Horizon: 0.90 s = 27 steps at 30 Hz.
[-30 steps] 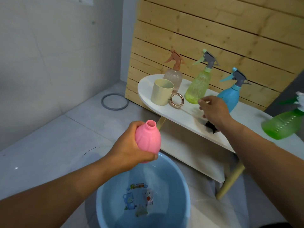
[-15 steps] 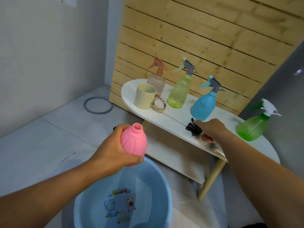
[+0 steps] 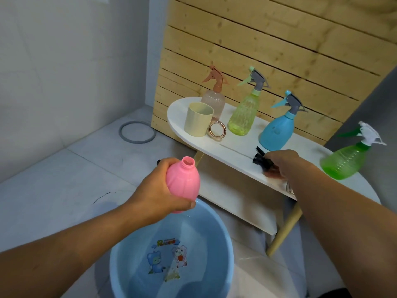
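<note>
While my left hand (image 3: pixel 156 190) curls its fingers round the capless pink plastic bottle (image 3: pixel 182 183), upright above the rim of the blue plastic basin (image 3: pixel 204 233), my right hand (image 3: pixel 283 163) pinches the black sprayer head (image 3: pixel 260 159).

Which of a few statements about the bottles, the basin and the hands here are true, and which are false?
1. The left hand grips a pink bottle with no cap on. True.
2. The right hand holds the blue spray bottle. False: it holds a black spray head on the white table; that bottle stands behind it, untouched.
3. The blue basin sits on the table. False: it is on the floor.
4. The cup stands upright. True.
</note>
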Motion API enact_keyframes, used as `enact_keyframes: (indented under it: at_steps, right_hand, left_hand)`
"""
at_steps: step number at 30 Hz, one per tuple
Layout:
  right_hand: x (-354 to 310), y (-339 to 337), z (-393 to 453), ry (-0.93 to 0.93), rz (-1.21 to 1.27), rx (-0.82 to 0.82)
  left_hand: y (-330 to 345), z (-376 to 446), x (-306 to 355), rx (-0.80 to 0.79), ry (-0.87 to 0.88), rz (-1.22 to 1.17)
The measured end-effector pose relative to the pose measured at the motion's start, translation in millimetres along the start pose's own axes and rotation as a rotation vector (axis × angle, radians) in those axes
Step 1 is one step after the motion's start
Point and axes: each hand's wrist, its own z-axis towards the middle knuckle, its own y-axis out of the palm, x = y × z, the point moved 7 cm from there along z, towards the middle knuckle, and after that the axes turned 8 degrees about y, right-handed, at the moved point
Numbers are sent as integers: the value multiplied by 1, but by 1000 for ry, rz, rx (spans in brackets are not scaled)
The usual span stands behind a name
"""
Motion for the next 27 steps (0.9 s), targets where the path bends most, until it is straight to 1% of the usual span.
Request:
enact_keyframes:
  at_steps: [2,7,9,11,14,17,20,22,24,27]
  right_hand:
    - [-1,-3,-2,-26,30,29]
    - [1,-6,7,-55,165,-18]
    - [2,-8,7,-41,216,-66]
    - [4,-7,-2,-36,289,-174]
    - [-3,-10,-23,-107,426,-289]
    - [-25,-17,-62,-288,595,-372]
    - [-46,-30,-119,-569,685,-379]
    - [-53,-36,-161,-782,663,-356]
    - [-55,-36,-202,-967,589,-345]
    - [-56,-37,-243,-1188,496,-276]
  left_hand:
    - [0,-1,0,-9,-2,5]
    - [2,-3,3,-28,2,-8]
    - [2,-4,5,-32,9,9]
    - [1,-5,6,-33,20,30]
    - [1,-5,7,-36,30,52]
    - [2,-5,7,-44,30,59]
    - [4,-7,7,-55,31,61]
    - [5,-7,7,-58,31,64]
    - [7,-8,6,-61,28,63]
    - [9,-9,4,-76,25,66]
